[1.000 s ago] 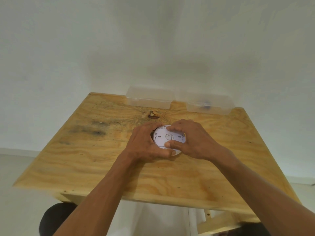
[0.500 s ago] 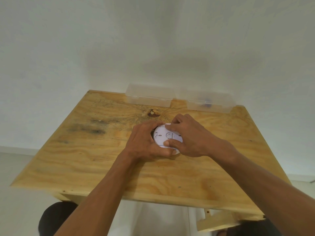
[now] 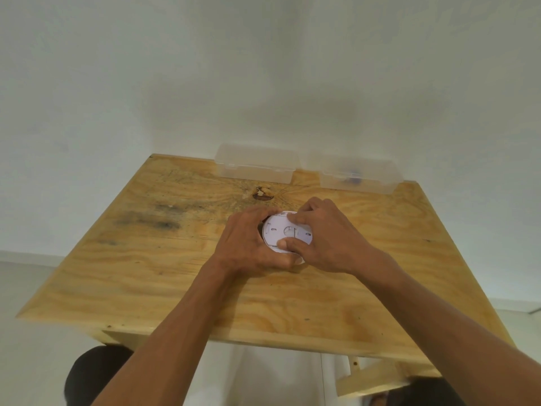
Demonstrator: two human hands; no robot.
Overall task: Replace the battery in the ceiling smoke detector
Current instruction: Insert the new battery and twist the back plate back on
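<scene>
Open desk on three sides, boxes along the far edge

We see bare wood across the left half of the desk (image 3: 140,259), along its near edge and at the right of it, so there is room to pass there. At the far edge two clear plastic boxes (image 3: 257,167) (image 3: 358,177) stand side by side against the wall (image 3: 263,68) and block that way. In the middle our hands (image 3: 248,244) (image 3: 330,241) close round the white smoke detector (image 3: 285,232) from left and right; only its far side stays uncovered, facing a dark knot (image 3: 263,194) in the wood.
</scene>
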